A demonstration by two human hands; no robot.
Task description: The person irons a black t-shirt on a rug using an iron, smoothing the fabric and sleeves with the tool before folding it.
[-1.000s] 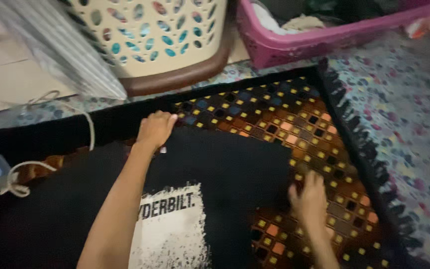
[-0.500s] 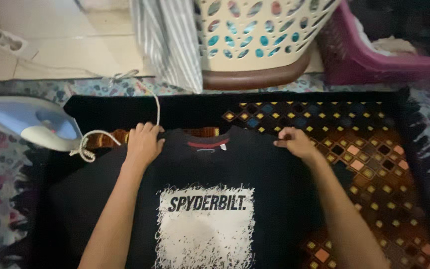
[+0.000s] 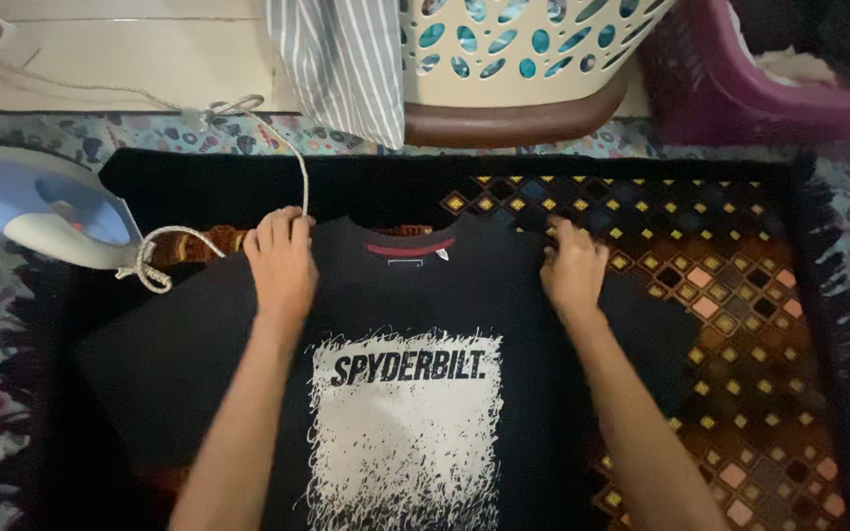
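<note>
Far left, one iron (image 3: 46,206) is parked on the floor covering, pale blue and white, its one white cord (image 3: 211,177) looped and trailing right toward the shirt collar. The cord end is seen touching or just beside the left hand (image 3: 282,261). Risk judged: the cord could be snagged by that hand or dragged over the cloth, and the iron tipped; if hot, the mat edge beside it could be scorched. Heat state cannot be told.

One black t-shirt (image 3: 415,334) is laid flat, front up, white print block at the chest, on one dark patterned mat (image 3: 740,324) with a fringed edge. The left hand is laid palm down on the left shoulder area, fingers together and nearly flat; nothing is closed in it as far as shown. The right hand (image 3: 575,270) is set on the right shoulder, fingers curled at the shoulder seam; whether cloth is pinched is not clear. Risk judged: uneven pull from the two hands could skew the collar or fold a crease into the shoulder.

Above, one striped cloth (image 3: 346,64) is hung from one cream perforated basket (image 3: 533,49). Far right, one purple tub (image 3: 740,93) is seen, laundry inside partly hidden. Hands counted: two, same person.
</note>
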